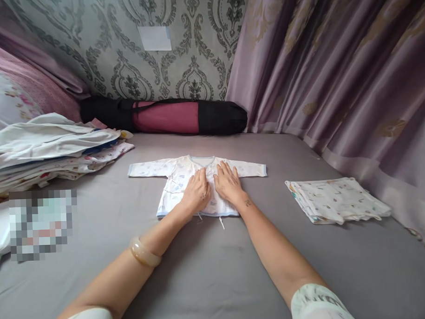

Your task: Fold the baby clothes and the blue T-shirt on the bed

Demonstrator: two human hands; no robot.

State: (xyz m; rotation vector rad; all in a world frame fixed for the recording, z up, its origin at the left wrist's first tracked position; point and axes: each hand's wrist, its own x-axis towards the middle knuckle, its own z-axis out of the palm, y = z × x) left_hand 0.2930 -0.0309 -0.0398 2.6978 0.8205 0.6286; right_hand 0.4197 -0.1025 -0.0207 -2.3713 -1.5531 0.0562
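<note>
A small white baby shirt point(175, 191) with pale blue prints and blue trim lies spread on the grey sheet, both sleeves stretched out sideways. My left hand point(198, 190) rests on the middle of its front, fingers pointing towards the neckline. Beside it, my right hand point(228, 181) lies flat on the shirt's right half, fingers extended near the collar. Two thin white ties poke out below the bottom hem. A pale bangle point(145, 251) circles my left wrist.
Folded white printed cloth point(339, 199) lies at the right. A pile of clothes point(51, 146) stands at the left, above a blurred-out item point(44, 226). A black and maroon rolled bag point(165, 117) lies along the wall. Purple curtains point(334, 57) hang at the right.
</note>
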